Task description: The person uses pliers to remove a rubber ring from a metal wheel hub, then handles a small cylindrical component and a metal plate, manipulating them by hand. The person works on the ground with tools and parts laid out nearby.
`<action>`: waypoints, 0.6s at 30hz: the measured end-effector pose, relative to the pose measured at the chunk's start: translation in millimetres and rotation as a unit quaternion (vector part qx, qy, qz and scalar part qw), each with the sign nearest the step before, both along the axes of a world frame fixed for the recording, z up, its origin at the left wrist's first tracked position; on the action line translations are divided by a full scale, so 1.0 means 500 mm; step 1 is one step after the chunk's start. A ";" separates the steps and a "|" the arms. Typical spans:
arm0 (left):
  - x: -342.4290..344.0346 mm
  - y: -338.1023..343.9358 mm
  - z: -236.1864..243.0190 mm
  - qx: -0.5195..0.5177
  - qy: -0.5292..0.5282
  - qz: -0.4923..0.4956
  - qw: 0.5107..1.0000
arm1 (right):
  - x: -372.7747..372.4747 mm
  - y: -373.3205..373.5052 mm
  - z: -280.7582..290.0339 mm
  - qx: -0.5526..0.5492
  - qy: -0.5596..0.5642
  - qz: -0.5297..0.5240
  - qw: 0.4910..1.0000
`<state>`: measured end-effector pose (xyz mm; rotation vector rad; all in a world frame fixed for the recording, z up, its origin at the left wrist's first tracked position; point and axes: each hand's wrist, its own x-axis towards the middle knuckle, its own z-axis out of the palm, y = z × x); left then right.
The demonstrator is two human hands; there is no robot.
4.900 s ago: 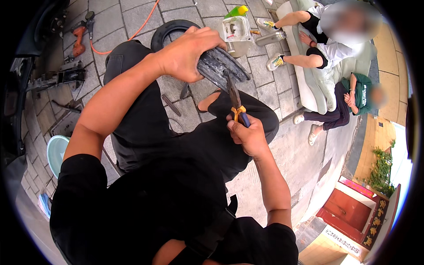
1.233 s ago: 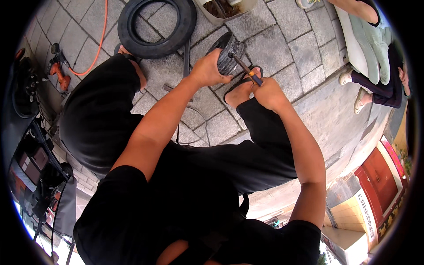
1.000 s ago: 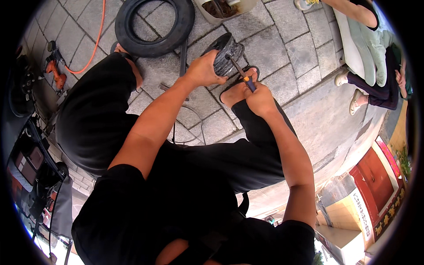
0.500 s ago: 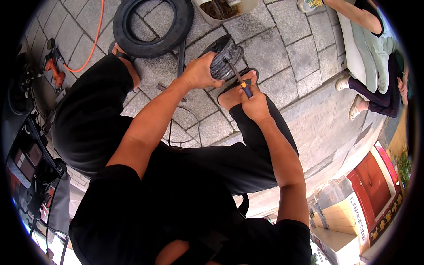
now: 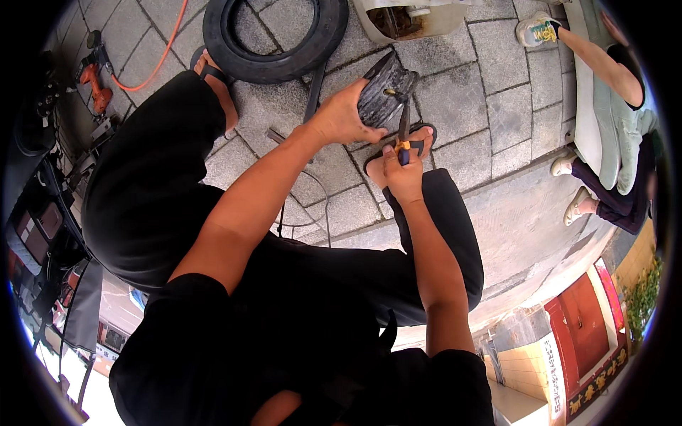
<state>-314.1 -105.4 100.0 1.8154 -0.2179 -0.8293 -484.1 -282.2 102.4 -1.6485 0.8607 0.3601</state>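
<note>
My left hand (image 5: 344,118) grips a small dark wheel rim (image 5: 380,105) by its near side, thumb below and fingers behind it. The rim is held tilted above the paving, its grey worn band facing right. A short brass-coloured stub (image 5: 390,91) shows on that band. In my right hand (image 5: 403,180) is a file-like tool (image 5: 405,126) with a flat grey blade and a dark blue and yellow handle. Its blade points up beside the rim's right edge; whether it touches the rim I cannot tell. My right foot in a black flip-flop (image 5: 426,135) is just behind the tool.
A black tyre (image 5: 327,42) lies on the grey paving ahead, with a dark flat bar (image 5: 315,96) against it. Beyond stands a pale tub (image 5: 426,23). An orange power tool (image 5: 96,89) with an orange hose lies left. Another person's arm (image 5: 604,64) shows at right.
The blade was against the stub's place on the rim; now it has come away, below and right. The rim has turned slightly, showing the brass stub. The view has shifted a little.
</note>
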 end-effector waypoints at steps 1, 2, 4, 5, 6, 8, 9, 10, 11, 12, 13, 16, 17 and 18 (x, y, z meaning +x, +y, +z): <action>-0.008 -0.006 0.000 0.012 -0.016 0.002 1.000 | -0.013 -0.020 0.004 0.020 0.034 0.000 0.999; -0.004 -0.008 0.001 0.020 -0.021 -0.036 0.999 | -0.002 -0.033 0.037 0.090 0.077 -0.017 0.993; 0.000 -0.012 0.024 0.034 -0.006 -0.056 0.998 | 0.002 -0.035 0.069 0.175 0.098 -0.073 0.977; 0.000 -0.013 0.033 0.042 0.002 -0.066 0.997 | 0.000 -0.035 0.081 0.217 0.108 -0.102 0.965; -0.002 -0.012 0.034 0.050 -0.001 -0.072 0.996 | -0.002 -0.029 0.090 0.292 0.116 -0.132 0.940; -0.011 -0.011 0.029 0.064 -0.007 -0.082 0.995 | 0.007 -0.013 0.127 0.372 0.137 -0.157 0.904; -0.020 -0.013 0.024 0.058 -0.018 -0.082 0.995 | 0.010 -0.003 0.147 0.410 0.146 -0.170 0.884; -0.029 -0.015 0.018 0.053 -0.029 -0.081 0.995 | 0.003 0.004 0.153 0.430 0.140 -0.144 0.880; -0.031 -0.016 0.019 0.052 -0.041 -0.083 0.994 | 0.001 0.016 0.157 0.460 0.131 -0.158 0.864; -0.035 -0.015 0.021 0.051 -0.034 -0.081 0.995 | 0.000 0.025 0.164 0.473 0.109 -0.159 0.860; -0.040 -0.015 0.022 0.042 -0.029 -0.079 0.996 | 0.000 0.032 0.173 0.486 0.087 -0.161 0.855; -0.042 -0.006 0.031 0.037 -0.006 -0.089 0.995 | 0.010 0.052 0.201 0.489 0.017 -0.164 0.857; -0.041 -0.006 0.030 0.048 -0.027 -0.080 0.995 | 0.012 0.056 0.217 0.500 0.007 -0.166 0.850; -0.046 -0.006 0.029 0.059 -0.048 -0.072 0.995 | 0.010 0.060 0.234 0.512 -0.001 -0.168 0.842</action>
